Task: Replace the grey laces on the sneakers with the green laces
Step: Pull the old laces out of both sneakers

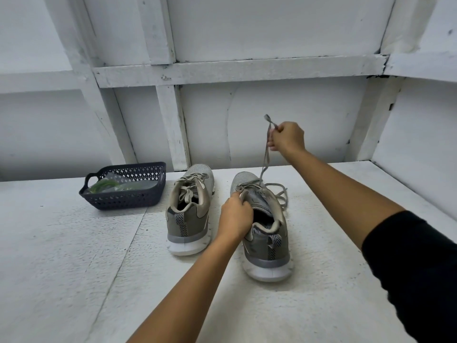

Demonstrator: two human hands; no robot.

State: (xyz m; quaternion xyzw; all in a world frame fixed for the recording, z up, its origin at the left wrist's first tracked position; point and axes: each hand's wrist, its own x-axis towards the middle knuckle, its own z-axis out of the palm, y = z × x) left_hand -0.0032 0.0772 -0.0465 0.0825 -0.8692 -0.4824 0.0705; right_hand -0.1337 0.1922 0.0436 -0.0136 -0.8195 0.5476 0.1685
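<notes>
Both hands are busy on one sneaker. From the head view, the right hand [288, 138] is raised with its fingers pinched round the grey lace [265, 154], which runs down in a fairly straight line to the front eyelets of the far shoe [267, 243], the one farther from the basket [123, 201]. The left hand [235, 215] is curled tight on that shoe's upper edge by the tongue, on the side facing the basket, apparently to steady it against the pull.

The upper eyelets of the far shoe look free already, and a slack loop of lace lies on the table [74, 268] on the side away from the basket. Lace is threaded only toward the toe, as far as I can make out, so I judge this shoe to be partly unlaced, not stripped.

The near shoe [190, 214], just beside the basket, has its grey lace in place and tied in a bow over the tongue; nothing on it seems begun.

The green laces [103, 186] lie inside the basket, in what looks like a clear wrapper, well apart from both hands.

By my reckoning the job is in its early part: one lace is half out, the other is untouched, and all the green lacing is yet to do.
</notes>
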